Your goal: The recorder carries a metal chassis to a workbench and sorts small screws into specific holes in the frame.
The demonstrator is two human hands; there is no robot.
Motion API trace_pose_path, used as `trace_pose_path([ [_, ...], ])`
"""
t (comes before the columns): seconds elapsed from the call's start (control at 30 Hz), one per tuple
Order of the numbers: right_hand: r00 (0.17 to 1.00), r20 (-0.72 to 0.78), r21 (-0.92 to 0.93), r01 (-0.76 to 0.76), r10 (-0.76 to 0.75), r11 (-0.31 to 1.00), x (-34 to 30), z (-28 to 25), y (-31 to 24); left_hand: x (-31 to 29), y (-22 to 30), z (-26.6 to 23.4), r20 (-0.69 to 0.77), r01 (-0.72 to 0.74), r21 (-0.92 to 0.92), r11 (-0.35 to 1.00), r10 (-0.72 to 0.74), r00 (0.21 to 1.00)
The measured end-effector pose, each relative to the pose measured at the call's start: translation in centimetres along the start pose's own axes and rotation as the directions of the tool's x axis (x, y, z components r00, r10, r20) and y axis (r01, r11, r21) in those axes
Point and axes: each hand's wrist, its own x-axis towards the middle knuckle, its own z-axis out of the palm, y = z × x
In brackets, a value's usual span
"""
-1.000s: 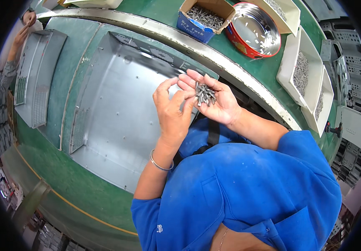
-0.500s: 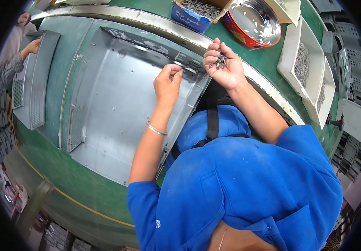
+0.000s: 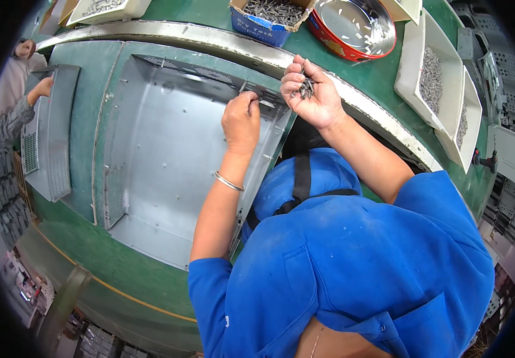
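An open sheet-metal case [image 3: 168, 155] lies in front of me, with slotted side walls and several small posts standing on its floor and edges. Over its far right corner, my left hand [image 3: 241, 122] is closed in a pinch beside the slotted wall. A slim, light metal standoff [image 3: 244, 86] sticks up at those fingertips; its lower end is hidden. My right hand [image 3: 316, 101] is turned palm up just beyond the case's right corner. Its curled fingers cup a small heap of grey metal standoffs [image 3: 304, 89].
Along the green bench stand a blue carton [image 3: 263, 27] of small metal parts, a red round tin [image 3: 353, 27] with white bits, and white bins [image 3: 412, 77] of grey parts. At the left, another person's hand [image 3: 44, 88] rests on a second metal case [image 3: 54, 137].
The view has shifted slightly, so the case sits lower in it. My left fingertips have moved in against the slotted wall, where the slim piece now stands upright. My right hand still cups its heap.
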Motion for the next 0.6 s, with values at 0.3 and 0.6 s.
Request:
trace_pose_path([
  [0.3,1.000,-0.002,-0.015,0.003,-0.003,1.000,0.0,0.1,0.0,0.8,0.9,-0.5,0.058,-0.171,0.126,0.977,0.165,0.985],
  [0.6,0.999,-0.038,-0.036,0.023,-0.024,0.999,-0.2,0.5,0.3,0.9,1.0,-0.4,0.077,-0.159,0.143,0.977,0.149,0.986],
])
